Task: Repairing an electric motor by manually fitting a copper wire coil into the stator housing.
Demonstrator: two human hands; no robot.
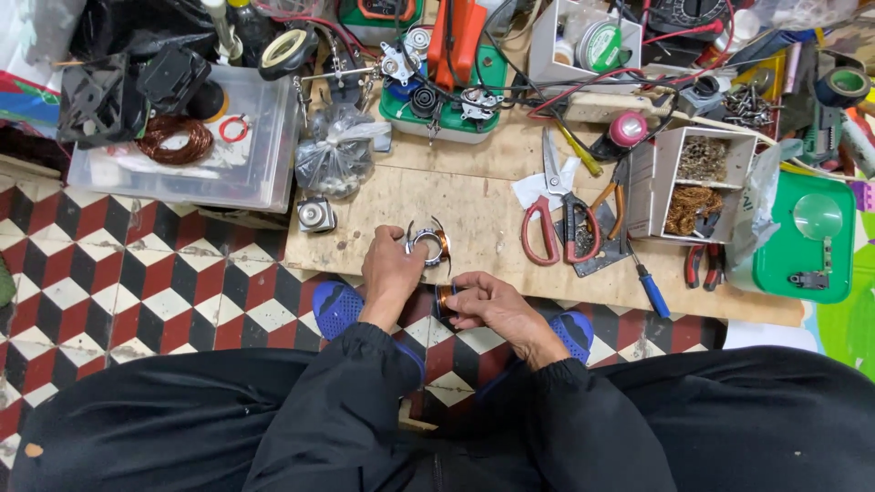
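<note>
Head view, looking down past my black sleeves: my left hand (390, 266) rests at the near edge of the plywood board (474, 205), fingers curled around a small round metal motor part (428, 244) with copper inside, its opening facing up. Just nearer me, off the board's edge, my right hand (488, 305) pinches a small copper coil (445, 298). The two pieces are close but apart. Red-handled scissors (545, 219) lie to the right.

Both arms in black sleeves reach fwd, wrists close together: left hand (390, 270) curled, fingers closed in a grip, right hand (488, 305) just beside it, fingertips pinched.
</note>
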